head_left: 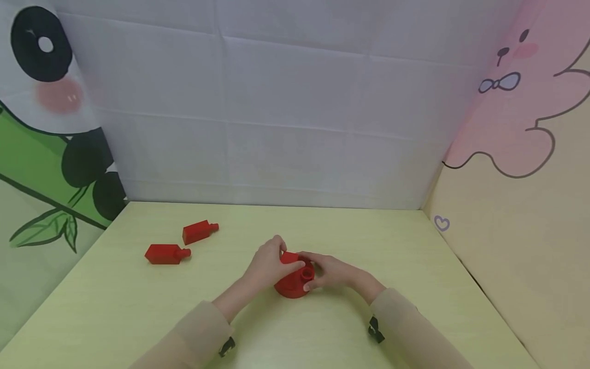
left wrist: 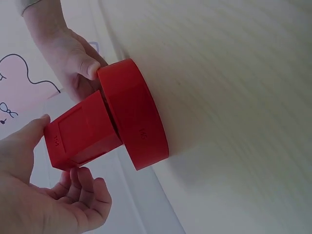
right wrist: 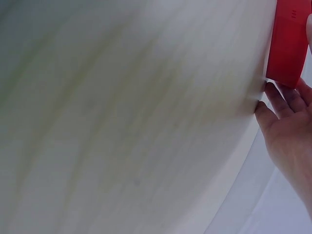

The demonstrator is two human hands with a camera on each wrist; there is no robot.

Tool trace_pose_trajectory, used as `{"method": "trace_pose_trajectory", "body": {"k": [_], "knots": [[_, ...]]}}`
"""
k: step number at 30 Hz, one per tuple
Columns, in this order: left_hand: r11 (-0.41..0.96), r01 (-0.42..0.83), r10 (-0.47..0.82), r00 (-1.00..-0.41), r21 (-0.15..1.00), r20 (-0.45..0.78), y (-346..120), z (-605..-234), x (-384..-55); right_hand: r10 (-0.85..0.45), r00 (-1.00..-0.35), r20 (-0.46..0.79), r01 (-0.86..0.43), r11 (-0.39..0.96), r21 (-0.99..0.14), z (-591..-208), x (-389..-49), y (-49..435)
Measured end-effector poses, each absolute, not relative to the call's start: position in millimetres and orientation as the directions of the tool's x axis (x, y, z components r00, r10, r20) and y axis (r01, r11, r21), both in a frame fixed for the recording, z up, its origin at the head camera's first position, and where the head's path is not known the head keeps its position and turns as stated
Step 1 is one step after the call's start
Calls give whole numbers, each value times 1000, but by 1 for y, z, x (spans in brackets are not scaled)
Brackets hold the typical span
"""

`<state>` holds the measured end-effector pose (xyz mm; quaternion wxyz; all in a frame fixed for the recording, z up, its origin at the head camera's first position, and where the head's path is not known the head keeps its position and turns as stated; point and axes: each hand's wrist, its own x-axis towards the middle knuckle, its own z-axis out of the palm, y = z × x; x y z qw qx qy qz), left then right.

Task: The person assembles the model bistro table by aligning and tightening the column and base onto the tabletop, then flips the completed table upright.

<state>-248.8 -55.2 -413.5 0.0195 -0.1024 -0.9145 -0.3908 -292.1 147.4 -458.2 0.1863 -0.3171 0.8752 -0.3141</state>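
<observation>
A round red base (head_left: 291, 290) stands on the table with a short round socket (head_left: 307, 274) on its top. My left hand (head_left: 267, 264) holds a red bottle-shaped block (left wrist: 83, 130) between thumb and fingers. In the left wrist view, the block's end meets the top of the base; whether it is fully seated is hidden. My right hand (head_left: 334, 270) grips the base from the right, thumb near the front and fingers behind. In the right wrist view, the fingers of that hand (right wrist: 292, 129) lie against the rim of the base (right wrist: 287, 46).
Two more red bottle-shaped blocks lie on their sides at the left of the table (head_left: 369, 328): one nearer (head_left: 163, 254), one farther back (head_left: 197, 232). Both necks point right. A white cloth wall (head_left: 295, 118) rises behind, with printed panels on both sides.
</observation>
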Motion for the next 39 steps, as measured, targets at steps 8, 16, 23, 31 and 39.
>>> {"method": "trace_pose_trajectory", "body": {"k": [8,16,23,31,39], "knots": [[651,388,379,-911,652,164,-64,-414,-246,-681,-722,-119,-450,594,-667,-458,-291,146],[566,638,657,-732,523,181,-76,-410,-240,-689,-716,-113,-465,592,-659,-458,-290,147],[511,651,700,-694,561,169,-83,-407,-234,-681,-723,-115,-460,599,-656,-459,-289,148],[697,333,284,-941,635,181,-66,-403,-226,-680,-724,-115,-454,595,-663,-458,-289,148],[884,160,126,-986,439,106,-45,-405,-227,-675,-727,-123,-453,607,-653,-456,-289,148]]}}
